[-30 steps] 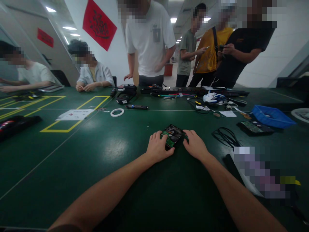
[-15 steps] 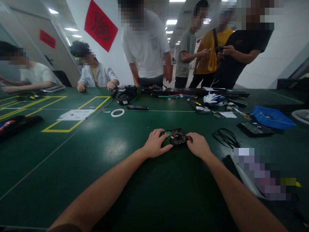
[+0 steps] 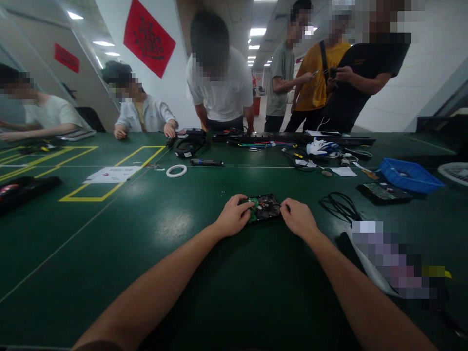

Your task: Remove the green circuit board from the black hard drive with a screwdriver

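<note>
The hard drive (image 3: 263, 208) is laid flat on the green desk (image 3: 175, 253) with its circuit board up, and is held between the two hands. The fingers (image 3: 245, 207) of the left hand (image 3: 232, 218) are curled over its left end and closed onto the green board there. The right hand (image 3: 299, 220) is bunched against the right end, with its fingertips touching the edge. Whether that edge is gripped or only steadied cannot be told.

Pressure from the left fingers is put straight on the bare board, so it is judged that a part could be bent or cracked if the drive were squeezed or twisted. With only the ends held, the drive could skid on the smooth desk.

Just beyond the left fingers a few pale specks (image 3: 222, 193) are scattered. They are too small to identify and could be swept off by a wrist. To the right of the right fingers, a coil of black cable (image 3: 340, 207) could be snagged.
</note>
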The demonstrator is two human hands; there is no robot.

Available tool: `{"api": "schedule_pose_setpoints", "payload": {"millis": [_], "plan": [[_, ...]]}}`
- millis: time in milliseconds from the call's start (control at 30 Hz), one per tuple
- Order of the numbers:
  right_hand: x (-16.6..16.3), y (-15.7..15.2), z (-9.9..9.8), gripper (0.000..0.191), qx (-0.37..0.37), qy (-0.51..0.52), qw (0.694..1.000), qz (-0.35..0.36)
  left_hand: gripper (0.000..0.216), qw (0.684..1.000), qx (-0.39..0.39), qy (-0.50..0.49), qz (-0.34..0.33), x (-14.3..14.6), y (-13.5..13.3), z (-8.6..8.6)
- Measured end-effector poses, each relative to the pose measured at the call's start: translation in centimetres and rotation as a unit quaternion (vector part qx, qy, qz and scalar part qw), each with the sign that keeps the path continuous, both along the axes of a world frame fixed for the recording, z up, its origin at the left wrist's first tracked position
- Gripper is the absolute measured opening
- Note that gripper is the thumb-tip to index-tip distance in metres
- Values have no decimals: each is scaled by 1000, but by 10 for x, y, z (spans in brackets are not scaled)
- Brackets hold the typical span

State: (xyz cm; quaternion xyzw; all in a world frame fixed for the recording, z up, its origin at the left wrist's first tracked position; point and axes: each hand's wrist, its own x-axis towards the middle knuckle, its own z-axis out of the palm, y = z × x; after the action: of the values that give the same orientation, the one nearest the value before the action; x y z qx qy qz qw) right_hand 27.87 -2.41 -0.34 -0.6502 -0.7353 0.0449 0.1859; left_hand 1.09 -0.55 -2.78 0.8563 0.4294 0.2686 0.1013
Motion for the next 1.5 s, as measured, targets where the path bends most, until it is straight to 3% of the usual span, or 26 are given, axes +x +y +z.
{"api": "schedule_pose_setpoints", "payload": {"millis": [433, 900, 1167, 1500], "plan": [[4, 5, -7, 29, -9, -14, 1000, -10, 42, 999, 31, -7, -9, 0, 3, -8], [0, 4, -7, 30, -3, -9, 1000, -4, 33, 999, 35, -36, 6, 4, -1, -2], [-2, 3, -6, 33, -3, -17, 1000, -4, 34, 996, 45, -68, 37, 1, 6, -10], [-1, 4, -7, 34, -5, -35, 999, -11, 32, 997, 57, -48, 25, 1, 8, -15]]}}
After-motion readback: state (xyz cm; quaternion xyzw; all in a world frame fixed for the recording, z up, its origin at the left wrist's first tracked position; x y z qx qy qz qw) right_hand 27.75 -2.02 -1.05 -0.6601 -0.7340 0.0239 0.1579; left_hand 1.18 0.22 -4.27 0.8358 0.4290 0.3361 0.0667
